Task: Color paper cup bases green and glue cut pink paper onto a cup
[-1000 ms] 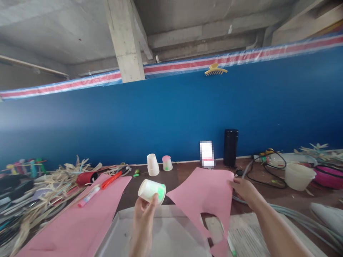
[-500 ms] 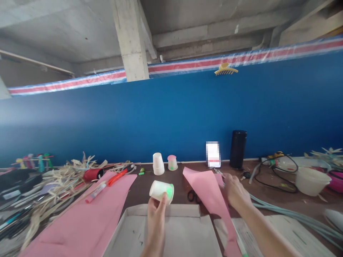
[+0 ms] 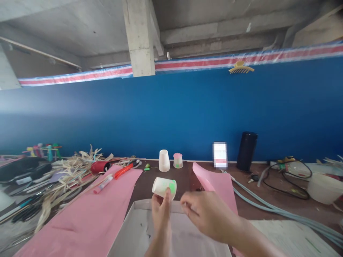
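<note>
right hand [image 3: 206,214] now beside sideways cup [image 3: 164,187], mouth pointing left.

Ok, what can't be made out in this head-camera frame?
Head view throughout.
- Right hand: motion blur; whether its grip holds anything is unclear.
- Paper cup in the left hand: green mark too small to read.
- Card by the wall: pixelated.
- Right pink sheet: near end behind the right hand.
- Shallow box: cut off by the bottom edge.
</note>
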### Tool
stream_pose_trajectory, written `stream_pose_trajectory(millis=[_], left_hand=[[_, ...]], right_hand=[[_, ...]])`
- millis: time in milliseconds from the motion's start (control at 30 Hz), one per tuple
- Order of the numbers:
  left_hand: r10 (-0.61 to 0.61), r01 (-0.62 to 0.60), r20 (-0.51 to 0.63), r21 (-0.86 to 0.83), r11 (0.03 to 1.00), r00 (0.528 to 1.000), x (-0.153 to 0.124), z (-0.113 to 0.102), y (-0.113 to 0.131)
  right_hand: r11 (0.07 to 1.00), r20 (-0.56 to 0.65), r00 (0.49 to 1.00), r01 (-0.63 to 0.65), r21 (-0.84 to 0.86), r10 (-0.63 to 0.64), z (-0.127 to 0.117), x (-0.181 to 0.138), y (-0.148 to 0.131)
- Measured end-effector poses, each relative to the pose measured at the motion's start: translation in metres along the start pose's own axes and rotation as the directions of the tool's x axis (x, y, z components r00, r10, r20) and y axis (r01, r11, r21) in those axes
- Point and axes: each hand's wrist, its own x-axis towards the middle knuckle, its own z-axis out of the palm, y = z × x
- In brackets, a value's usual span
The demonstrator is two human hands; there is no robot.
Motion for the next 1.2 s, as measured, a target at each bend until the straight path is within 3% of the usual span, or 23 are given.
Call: stream_pose_trajectory(millis=[67, 167, 300, 433, 533, 700, 900, 1000, 1133, 1200], left_hand=[[-0.009, 0.010, -0.032, 0.029, 1.000, 0.999, -0.001, -0.001, 0.001], [-0.020, 0.024, -0.049, 0.079, 0.997, 0.999, -0.004, -0.001, 0.003], [-0.036, 0.038, -0.014, 0.120, 0.992, 0.999, -0.007, 0.000, 0.005], [-0.015, 0.015, 0.006, 0.096, 0.995, 1.000, -0.007, 0.002, 0.005], [-0.009, 0.007, 0.031, 0.065, 0.998, 0.999, -0.007, 0.002, 0.003], [0.033, -0.033, 0.000, 0.143, 0.989, 0.999, -0.007, 0.000, 0.002], [0.095, -0.093, -0.001, 0.199, 0.976, 0.995, -0.013, -0.001, 0.011], [0.062, -0.062, 0.002, 0.134, 0.989, 0.998, -0.015, 0.000, 0.015], [0.032, -0.032, 0.004, 0.138, 0.990, 0.999, -0.015, 0.001, 0.019], [0.029, -0.031, 0.012, 0.163, 0.986, 1.000, -0.016, 0.001, 0.021]], right_hand=[[0.961, 0.159, 0.972, -0.130, -0.242, 0.172, 0.009, 0.004, 0.002], [0.875, 0.193, 0.892, -0.323, -0.361, 0.409, 0.021, 0.020, 0.023], [0.825, 0.256, 0.821, -0.383, -0.415, 0.510, 0.036, 0.042, 0.047], [0.782, 0.300, 0.752, -0.430, -0.451, 0.587, 0.048, 0.059, 0.055], [0.770, 0.320, 0.727, -0.441, -0.461, 0.607, 0.053, 0.067, 0.057], [0.768, 0.281, 0.742, -0.463, -0.442, 0.609, 0.061, 0.067, 0.056], [0.830, 0.117, 0.842, -0.479, -0.287, 0.527, 0.060, 0.062, 0.050], [0.877, 0.024, 0.886, -0.455, -0.154, 0.464, 0.038, 0.060, 0.048], [0.915, -0.092, 0.913, -0.402, -0.028, 0.398, -0.014, 0.032, 0.048], [0.954, -0.287, 0.911, -0.300, 0.025, 0.294, -0.039, 0.005, 0.053]])
